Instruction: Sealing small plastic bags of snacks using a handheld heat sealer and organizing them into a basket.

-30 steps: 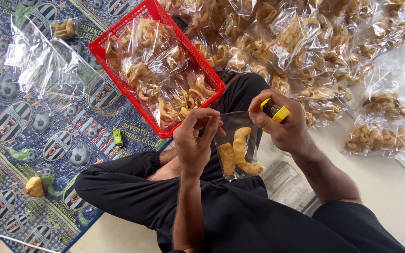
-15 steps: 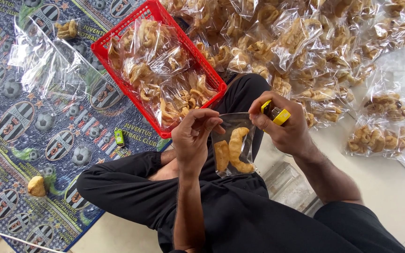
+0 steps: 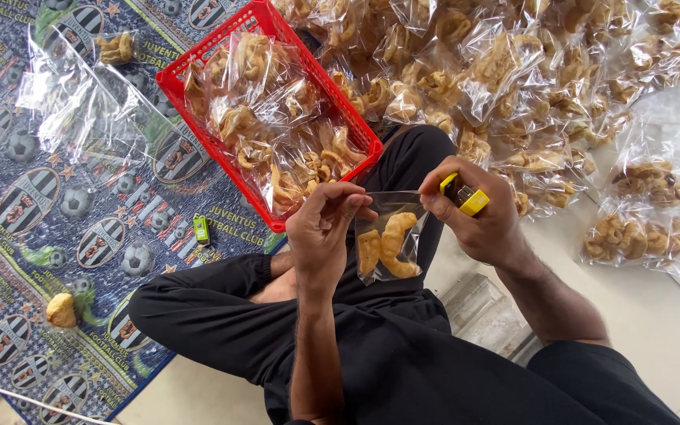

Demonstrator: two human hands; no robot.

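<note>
**Hands pinch the top of a small snack bag**

Since the earlier frames, little has shifted: both hands have stayed at the mouth of the small clear plastic bag of golden fried crackers [image 3: 387, 245], which hangs a touch lower over the lap. The left hand [image 3: 323, 230] pinches the bag's top left edge, its fingers [image 3: 345, 206] curled narrow on the plastic. The right hand [image 3: 478, 220] grips the top right edge and also clasps a yellow lighter [image 3: 466, 197] against its fingers. The bag hangs between the hands, above the person's crossed legs in black trousers [image 3: 222, 319].

Just beyond the left hand sits a red plastic basket [image 3: 202, 126] filled with packed cracker bags. A large heap of sealed clear cracker bags [image 3: 513, 71] spreads over the pale tiled floor [image 3: 670, 330] beyond the right hand. Left of the legs lies a blue patterned mat [image 3: 33, 260], carrying loose empty clear bags [image 3: 80, 118], a small green lighter [image 3: 201, 229] and a stray cracker [image 3: 61, 310].
</note>
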